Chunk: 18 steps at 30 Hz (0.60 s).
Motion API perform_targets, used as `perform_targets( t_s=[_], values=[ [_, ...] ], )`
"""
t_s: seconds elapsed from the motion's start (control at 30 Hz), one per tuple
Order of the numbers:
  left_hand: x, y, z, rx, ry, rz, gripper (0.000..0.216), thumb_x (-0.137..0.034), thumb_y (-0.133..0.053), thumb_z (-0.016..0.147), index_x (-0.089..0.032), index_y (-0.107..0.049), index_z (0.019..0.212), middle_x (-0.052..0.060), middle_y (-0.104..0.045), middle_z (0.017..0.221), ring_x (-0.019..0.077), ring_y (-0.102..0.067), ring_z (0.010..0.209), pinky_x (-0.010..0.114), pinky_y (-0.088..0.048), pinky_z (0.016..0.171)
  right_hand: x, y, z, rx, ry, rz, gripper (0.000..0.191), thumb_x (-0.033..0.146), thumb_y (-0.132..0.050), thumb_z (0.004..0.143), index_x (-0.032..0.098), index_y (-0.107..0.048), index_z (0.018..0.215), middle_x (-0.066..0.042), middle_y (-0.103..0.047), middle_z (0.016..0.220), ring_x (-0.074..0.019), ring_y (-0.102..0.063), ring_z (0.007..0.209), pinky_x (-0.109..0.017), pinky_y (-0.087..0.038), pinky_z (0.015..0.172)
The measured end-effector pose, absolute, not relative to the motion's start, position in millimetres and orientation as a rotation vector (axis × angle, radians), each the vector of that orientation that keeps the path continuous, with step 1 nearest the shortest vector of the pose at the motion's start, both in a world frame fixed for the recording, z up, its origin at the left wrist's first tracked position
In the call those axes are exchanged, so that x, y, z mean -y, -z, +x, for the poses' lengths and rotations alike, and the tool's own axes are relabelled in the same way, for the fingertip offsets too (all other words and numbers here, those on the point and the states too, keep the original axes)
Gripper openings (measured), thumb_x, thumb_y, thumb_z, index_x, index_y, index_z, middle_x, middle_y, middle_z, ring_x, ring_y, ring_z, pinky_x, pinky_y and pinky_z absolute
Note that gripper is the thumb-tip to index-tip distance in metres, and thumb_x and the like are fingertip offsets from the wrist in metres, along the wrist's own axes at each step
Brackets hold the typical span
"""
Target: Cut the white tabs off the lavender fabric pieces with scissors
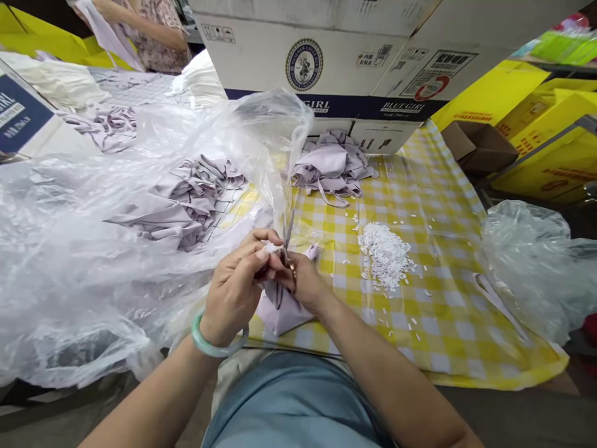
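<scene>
My left hand, with a pale green bangle at its wrist, is pinched on a piece of lilac fabric. Some of that fabric hangs below both hands onto the table. Close against it, my right hand grips a pair of scissors, its blades pointing up and away from me. Whether the blades are apart cannot be made out. To the right lies a heap of small white tags. Crumpled lilac fabric pieces lie in one pile ahead and another pile to the left.
A large white carton stands at the back of the yellow checked tablecloth. Clear plastic sheeting spreads over the left side, and a clear bag sits at the right edge. Another person handles fabric at the far left.
</scene>
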State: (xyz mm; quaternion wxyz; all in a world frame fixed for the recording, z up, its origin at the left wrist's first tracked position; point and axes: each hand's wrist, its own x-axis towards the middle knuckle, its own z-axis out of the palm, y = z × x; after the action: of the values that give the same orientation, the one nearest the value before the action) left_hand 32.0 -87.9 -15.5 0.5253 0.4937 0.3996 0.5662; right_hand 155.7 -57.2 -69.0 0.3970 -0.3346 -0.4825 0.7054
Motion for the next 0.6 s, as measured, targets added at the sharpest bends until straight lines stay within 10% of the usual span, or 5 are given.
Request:
perform_targets(
  t_s=[0.27, 0.6],
  values=[
    [95.7, 40.5, 63.1, -1.060, -1.196, 1.195, 0.030, -0.028, -0.050, 0.094, -0.016, -0.064, 0.070, 0.007, -0.048, 0.103, 0.0142, -0.046, 0.074, 0.025, -0.040, 0.057, 94.2, 43.9, 235.4, 1.993, -0.702, -1.390, 0.046, 0.063, -0.068, 0.076, 0.020, -0.057, 0.087, -0.008, -0.062, 0.091, -0.0260, -0.051, 0.092, -0.039, -0.040, 0.084],
    [104.5, 59.9, 97.0, -0.929, -1.124, 1.414, 0.030, -0.022, -0.043, 0.098, -0.020, -0.062, 0.075, 0.007, -0.048, 0.101, 0.0229, -0.044, 0.112, 0.037, -0.040, 0.100, 130.1, 45.6, 259.2, 1.969, -0.673, -1.608, 0.055, 0.071, -0.066, 0.074, 0.019, -0.052, 0.062, -0.001, -0.058, 0.061, -0.0173, -0.048, 0.068, -0.037, -0.034, 0.078]
  ],
)
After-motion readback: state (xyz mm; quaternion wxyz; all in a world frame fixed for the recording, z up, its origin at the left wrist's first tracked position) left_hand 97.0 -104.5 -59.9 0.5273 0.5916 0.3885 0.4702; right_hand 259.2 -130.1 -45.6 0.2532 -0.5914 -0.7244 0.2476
